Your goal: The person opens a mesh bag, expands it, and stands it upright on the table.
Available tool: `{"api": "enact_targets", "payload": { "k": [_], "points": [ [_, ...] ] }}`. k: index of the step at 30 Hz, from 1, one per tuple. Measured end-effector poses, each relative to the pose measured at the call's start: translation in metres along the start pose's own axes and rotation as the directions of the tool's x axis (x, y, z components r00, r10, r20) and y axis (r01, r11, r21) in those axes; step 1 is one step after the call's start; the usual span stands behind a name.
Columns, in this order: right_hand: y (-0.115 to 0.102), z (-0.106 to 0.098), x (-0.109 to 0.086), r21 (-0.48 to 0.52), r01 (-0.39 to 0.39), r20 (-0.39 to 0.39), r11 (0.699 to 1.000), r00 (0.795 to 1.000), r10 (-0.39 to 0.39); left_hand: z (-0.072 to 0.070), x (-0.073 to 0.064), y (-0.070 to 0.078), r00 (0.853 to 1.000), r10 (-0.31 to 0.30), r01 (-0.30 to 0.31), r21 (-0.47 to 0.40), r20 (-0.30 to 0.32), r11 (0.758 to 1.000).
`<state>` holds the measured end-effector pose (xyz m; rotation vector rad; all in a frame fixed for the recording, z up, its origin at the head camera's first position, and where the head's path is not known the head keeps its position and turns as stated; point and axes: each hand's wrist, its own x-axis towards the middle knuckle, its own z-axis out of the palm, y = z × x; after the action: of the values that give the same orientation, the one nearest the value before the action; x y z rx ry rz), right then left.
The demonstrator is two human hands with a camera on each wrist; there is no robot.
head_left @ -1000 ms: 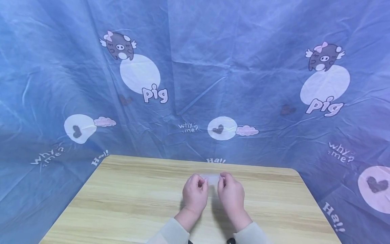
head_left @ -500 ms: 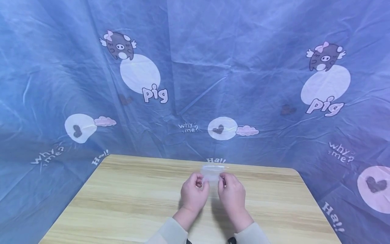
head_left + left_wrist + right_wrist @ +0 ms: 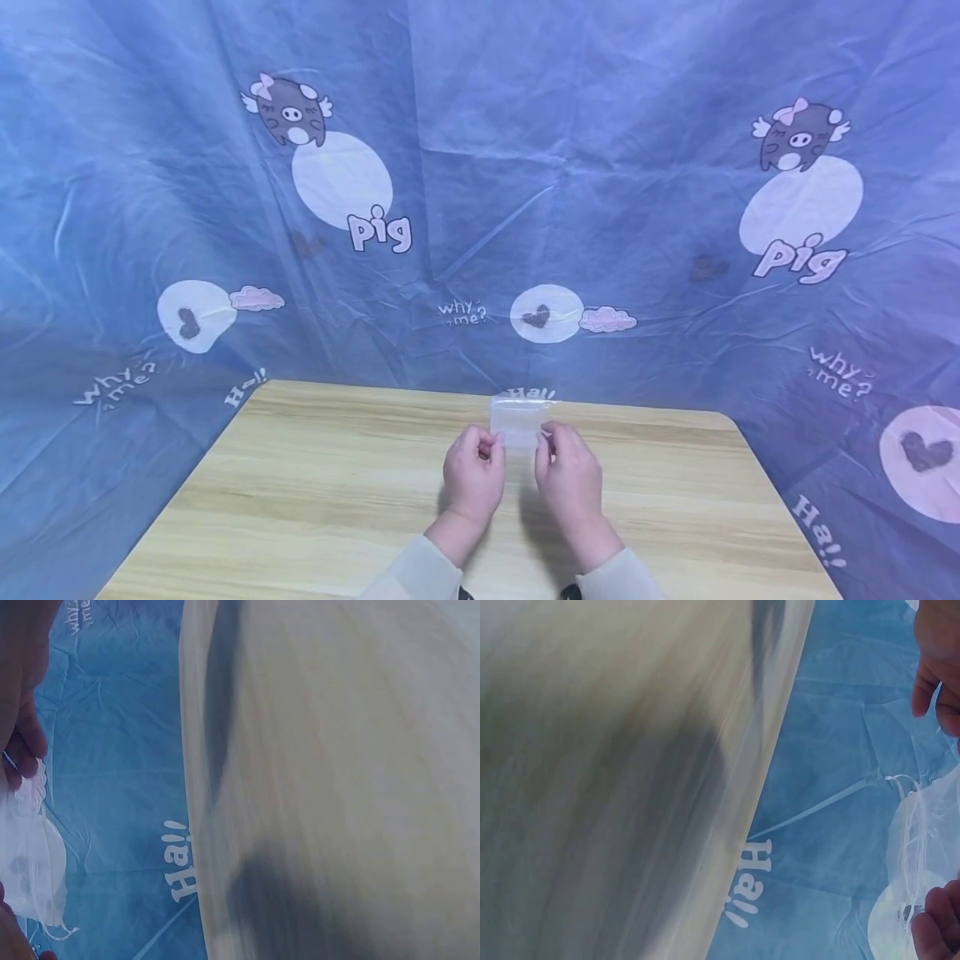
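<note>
A small sheer white drawstring bag (image 3: 519, 425) is stretched between both hands above the far part of the table. My left hand (image 3: 474, 475) pinches its left side between thumb and fingers. On the opposite side, my right hand (image 3: 570, 477) pinches it the same way. The right wrist view shows thin cords running along the bag (image 3: 928, 832), with a small loop at one corner. Through the bag (image 3: 28, 889), the left wrist view shows the backdrop's print. The bag's lower edge is partly hidden behind the fingers.
A light wood-grain table (image 3: 337, 483) lies under the hands and carries their shadows. Blue cloth (image 3: 480, 208) printed with pigs and words hangs right behind its far edge and along both sides. Pale sleeves (image 3: 423, 571) cover the forearms.
The bag has tilted up from nearly edge-on, so its face now shows and its top reaches past the table's far edge. The left hand has shifted slightly left; both hands keep their pinch.
</note>
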<state>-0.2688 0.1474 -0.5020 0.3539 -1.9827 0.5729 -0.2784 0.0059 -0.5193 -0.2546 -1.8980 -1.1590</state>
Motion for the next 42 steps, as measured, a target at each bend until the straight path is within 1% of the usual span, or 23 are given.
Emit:
{"api": "enact_targets", "payload": {
  "k": [5,13,16,19,21,29,36,42],
  "points": [
    [0.0015,-0.0005,0.0002,-0.015,0.029,-0.013,0.999,0.999,-0.029,0.0006,0.0005,-0.0010,0.999,0.032,-0.032,0.004,-0.009,0.999],
    [0.0006,-0.0001,0.0016,0.022,0.089,-0.070,0.996,0.994,-0.087,0.0012,0.0028,-0.0025,0.996,0.076,-0.075,0.016,-0.055,0.997],
    [0.0010,0.0004,0.0015,0.012,0.092,-0.081,0.996,0.993,-0.090,0.0006,0.0036,-0.0030,0.993,0.104,-0.103,0.015,-0.059,0.995],
    [0.0015,0.0007,0.0015,-0.004,0.088,-0.089,0.996,0.992,-0.088,0.0004,0.0044,-0.0028,0.991,0.120,-0.120,0.003,-0.058,0.993],
    [0.0019,0.0008,0.0015,-0.006,0.086,-0.092,0.996,0.992,-0.087,0.0005,0.0046,-0.0029,0.992,0.119,-0.119,0.000,-0.052,0.993],
    [0.0023,0.0007,0.0012,-0.007,0.082,-0.081,0.997,0.993,-0.082,0.0027,0.0038,-0.0024,0.997,0.073,-0.072,0.031,-0.014,0.997],
    [0.0020,0.0008,-0.0005,-0.042,0.081,-0.052,0.996,0.995,-0.083,0.0033,0.0035,0.0006,0.995,0.094,-0.093,0.036,-0.016,0.995],
    [0.0008,0.0021,-0.0017,-0.032,0.108,-0.089,0.994,0.990,-0.110,0.0029,0.0027,0.0025,0.994,0.107,-0.107,0.028,-0.024,0.994]
  ]
}}
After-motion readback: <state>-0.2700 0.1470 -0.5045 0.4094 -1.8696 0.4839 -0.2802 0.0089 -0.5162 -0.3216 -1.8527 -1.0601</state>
